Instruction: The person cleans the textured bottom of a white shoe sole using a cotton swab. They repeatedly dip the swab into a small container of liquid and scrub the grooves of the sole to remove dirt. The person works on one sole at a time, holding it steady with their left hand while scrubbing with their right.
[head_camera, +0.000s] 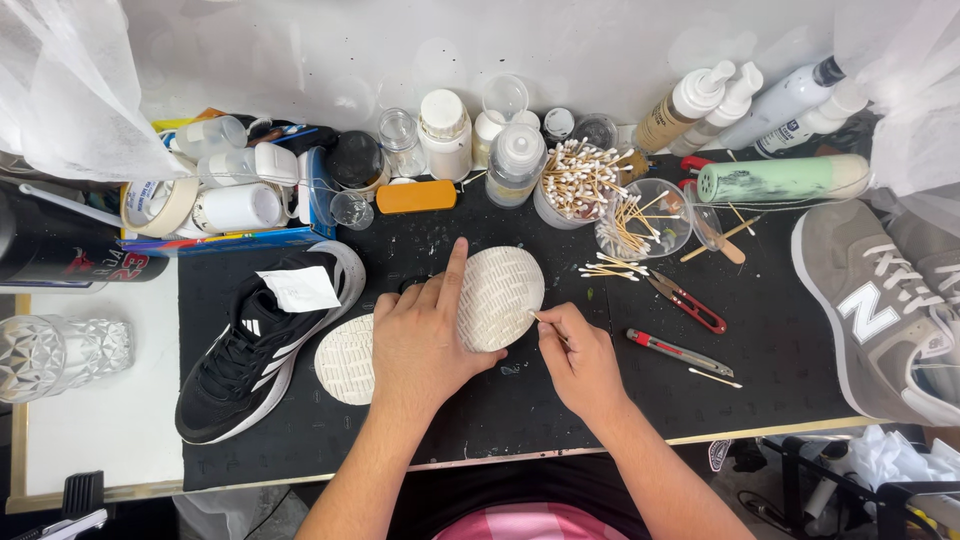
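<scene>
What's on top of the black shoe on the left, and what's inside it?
A white slip of paper lies on the black shoe, over its opening by the tongue. That paper and the laces cover the opening, so the inside cannot be seen.

On the desk (500, 420) we see the upturned shoe sole (490, 300) at centre, under our left hand (425, 345). A second shoe (265, 335) lies to its left, scissors (690, 303) and a cutter (680, 353) to its right, and cotton-swab cups (575, 185) behind.
</scene>
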